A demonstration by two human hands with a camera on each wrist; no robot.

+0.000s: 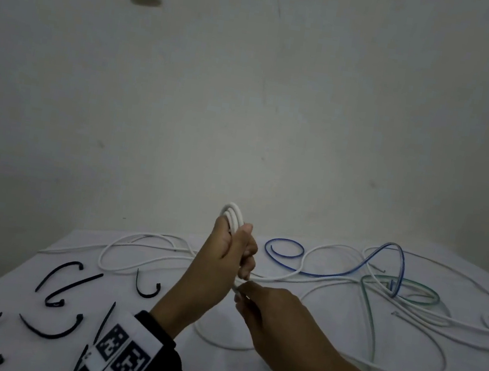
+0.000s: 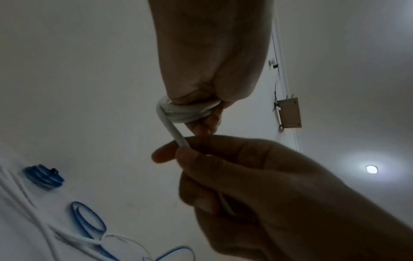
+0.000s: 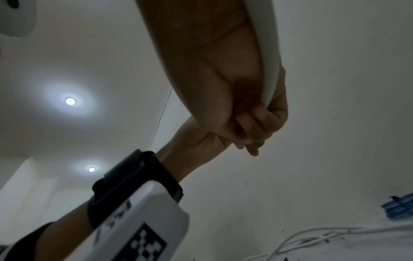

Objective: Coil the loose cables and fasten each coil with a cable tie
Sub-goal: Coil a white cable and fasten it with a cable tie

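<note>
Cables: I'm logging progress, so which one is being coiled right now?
The white cable, looped in the left hand and fed by the right hand; blue and green cables lie loose.

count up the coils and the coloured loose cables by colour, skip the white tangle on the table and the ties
white coil, gripped in the left hand: 1
blue coil: 1
blue loose cable: 1
green loose cable: 1
total: 4
</note>
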